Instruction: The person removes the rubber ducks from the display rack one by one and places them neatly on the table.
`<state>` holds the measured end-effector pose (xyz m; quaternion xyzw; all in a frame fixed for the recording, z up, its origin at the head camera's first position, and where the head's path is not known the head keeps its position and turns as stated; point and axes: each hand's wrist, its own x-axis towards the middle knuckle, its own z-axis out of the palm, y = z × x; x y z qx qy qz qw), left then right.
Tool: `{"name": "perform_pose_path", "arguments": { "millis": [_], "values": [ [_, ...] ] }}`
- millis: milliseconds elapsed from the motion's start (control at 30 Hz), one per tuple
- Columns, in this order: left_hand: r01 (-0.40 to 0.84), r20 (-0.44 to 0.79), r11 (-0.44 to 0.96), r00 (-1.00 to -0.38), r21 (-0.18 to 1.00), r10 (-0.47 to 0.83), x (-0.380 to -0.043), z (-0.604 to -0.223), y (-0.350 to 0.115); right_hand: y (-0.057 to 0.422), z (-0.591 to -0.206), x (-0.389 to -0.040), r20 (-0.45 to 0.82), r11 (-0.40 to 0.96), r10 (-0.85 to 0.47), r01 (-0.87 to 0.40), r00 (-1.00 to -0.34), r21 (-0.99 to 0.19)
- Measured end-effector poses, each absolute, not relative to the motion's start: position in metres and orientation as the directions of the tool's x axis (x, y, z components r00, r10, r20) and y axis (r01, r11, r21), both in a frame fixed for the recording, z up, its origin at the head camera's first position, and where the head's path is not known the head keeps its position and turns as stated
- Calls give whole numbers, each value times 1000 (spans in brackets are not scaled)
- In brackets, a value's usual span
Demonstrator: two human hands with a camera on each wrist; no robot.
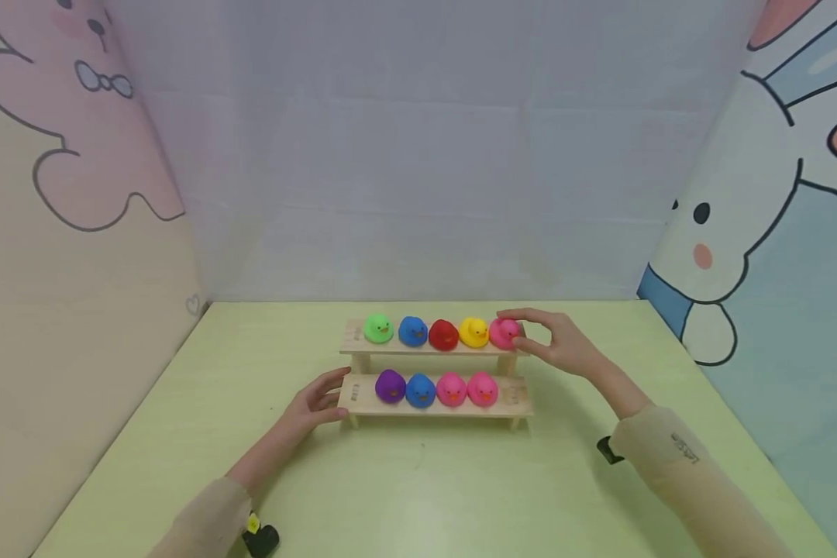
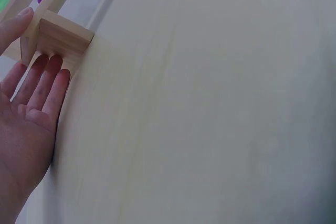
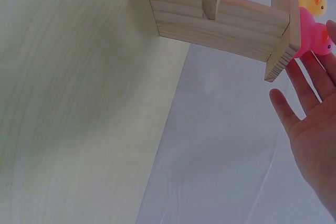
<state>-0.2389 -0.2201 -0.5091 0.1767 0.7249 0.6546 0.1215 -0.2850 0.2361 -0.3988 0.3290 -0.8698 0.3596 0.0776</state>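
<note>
Right hand (image 1: 561,341): pinching, with thumb at the front right and index finger at the back, a small, bright-pink, rounded toy duck (image 1: 503,334). Seated base down on the right end of the upper board (image 1: 353,335), close beside a glossy yellow toy duck (image 1: 473,332). Turned with its bill toward the front right, near the thumb; too rounded to tell a long axis.

Left hand (image 1: 321,399): gripping the left end of a two-tier pale wooden stand (image 1: 514,395), with thumb above the lower board and fingers beneath. Set upright on a pale yellow-green tabletop (image 1: 418,480), with its long axis running left to right, about parallel to the back edge.

Lined up leftward past the yellow: a red toy duck (image 1: 443,335), a blue toy duck (image 1: 412,332), a light-green toy duck (image 1: 378,328). Along the lower board, with bills frontward: a purple toy duck (image 1: 390,386), another blue toy duck (image 1: 420,390), two pink toy ducks (image 1: 451,390).
</note>
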Motion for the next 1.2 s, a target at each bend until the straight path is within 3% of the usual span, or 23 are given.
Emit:
{"name": "perform_pose_path", "arguments": {
  "millis": [767, 1033, 1200],
  "values": [
    [-17, -63, 104, -888, 994, 455, -237, -508, -226, 241, -398, -287, 286, 541, -475, -533, -832, -651],
    [-20, -68, 116, -901, 993, 429, -236, -508, -224, 248, -397, -292, 368, 557, -433, -565, -823, -609],
    [-27, -71, 109, -903, 994, 423, -236, -510, -224, 252, -393, -296, 319, 512, -403, -501, -858, -698]
  ]
}}
